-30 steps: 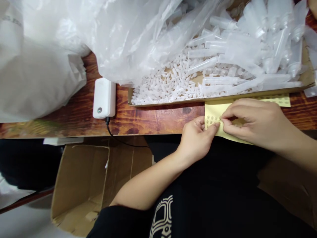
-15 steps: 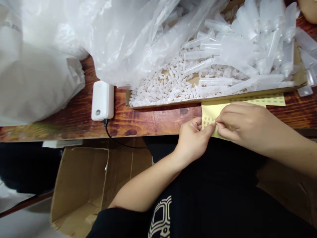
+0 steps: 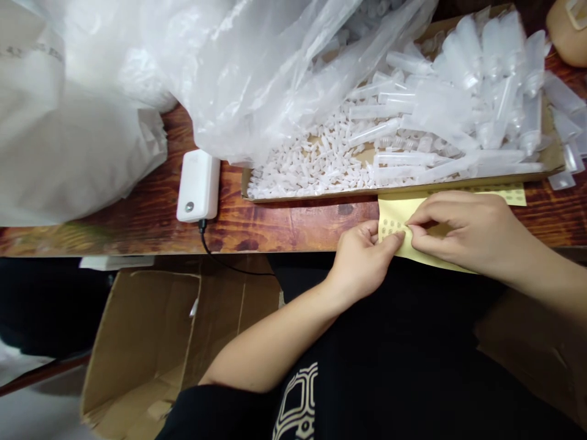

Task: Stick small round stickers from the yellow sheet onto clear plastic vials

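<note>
A yellow sticker sheet (image 3: 413,211) with rows of small dark printed marks lies bent over the table's front edge. My left hand (image 3: 362,260) grips its left end, thumb on top and fingers beneath. Close to the left thumb, my right hand (image 3: 463,232) is in a pinch, thumb and index fingertips meeting at the sheet's surface beside the printed rows. Whatever sits between those fingertips is too small to make out. Under the right hand, the sheet's lower edge hangs toward my lap.
Just beyond stands a shallow cardboard tray (image 3: 312,198) with many small white tips (image 3: 312,162) and clear plastic tubes (image 3: 495,55). Plastic bags (image 3: 238,79) cover its left part. A white device (image 3: 198,186) with a cable is at left; an open carton (image 3: 142,330) stands below.
The view has shifted slightly. My right fingers have arched, with a wider gap behind the pinch, and more of the sheet's lower edge shows beneath them. My left hand keeps its grip.
</note>
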`<state>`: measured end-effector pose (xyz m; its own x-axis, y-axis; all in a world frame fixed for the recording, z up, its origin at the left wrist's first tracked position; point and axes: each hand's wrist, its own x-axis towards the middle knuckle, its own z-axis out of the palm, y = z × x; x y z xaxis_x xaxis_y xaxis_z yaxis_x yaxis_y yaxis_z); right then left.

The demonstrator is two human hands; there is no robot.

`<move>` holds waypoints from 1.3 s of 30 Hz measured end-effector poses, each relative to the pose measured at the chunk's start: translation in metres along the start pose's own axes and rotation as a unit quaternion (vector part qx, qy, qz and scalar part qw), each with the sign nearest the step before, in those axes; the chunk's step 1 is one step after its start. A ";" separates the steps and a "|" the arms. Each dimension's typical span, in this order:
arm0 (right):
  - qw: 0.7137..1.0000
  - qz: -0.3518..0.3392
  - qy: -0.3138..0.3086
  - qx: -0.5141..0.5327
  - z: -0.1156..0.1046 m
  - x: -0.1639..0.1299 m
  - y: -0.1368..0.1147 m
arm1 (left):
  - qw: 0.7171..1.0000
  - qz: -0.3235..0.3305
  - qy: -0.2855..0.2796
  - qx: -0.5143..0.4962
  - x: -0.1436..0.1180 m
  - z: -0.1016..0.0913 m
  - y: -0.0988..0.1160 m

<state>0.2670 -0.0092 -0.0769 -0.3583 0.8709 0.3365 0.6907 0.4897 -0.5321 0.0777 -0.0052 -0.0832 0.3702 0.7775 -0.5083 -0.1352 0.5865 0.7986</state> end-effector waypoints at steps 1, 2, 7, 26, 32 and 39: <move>1.000 0.015 0.009 0.008 0.000 -0.001 0.000 | 1.000 -0.002 -0.002 -0.001 0.000 0.000 0.000; 0.999 0.029 0.023 0.012 -0.001 -0.003 0.000 | 1.000 -0.003 -0.002 0.001 0.000 -0.001 0.001; 0.995 0.037 0.091 0.012 -0.010 -0.026 -0.006 | 0.993 -0.010 0.070 0.096 -0.009 -0.006 0.020; 0.978 0.001 0.206 0.041 0.023 -0.052 0.006 | 0.648 0.288 0.114 0.696 0.101 -0.033 0.115; 0.971 0.020 0.231 0.059 0.022 -0.051 0.006 | 0.783 0.342 0.083 0.514 0.108 -0.047 0.116; 0.970 -0.026 0.204 0.130 0.008 -0.039 -0.014 | 0.944 0.328 -0.036 0.022 0.057 -0.031 0.104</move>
<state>0.2666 -0.0496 -0.0892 -0.0732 0.7813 0.6199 0.4767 0.5734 -0.6664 0.0561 0.1071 -0.0397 0.2823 0.9514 0.1232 -0.3192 -0.0280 0.9473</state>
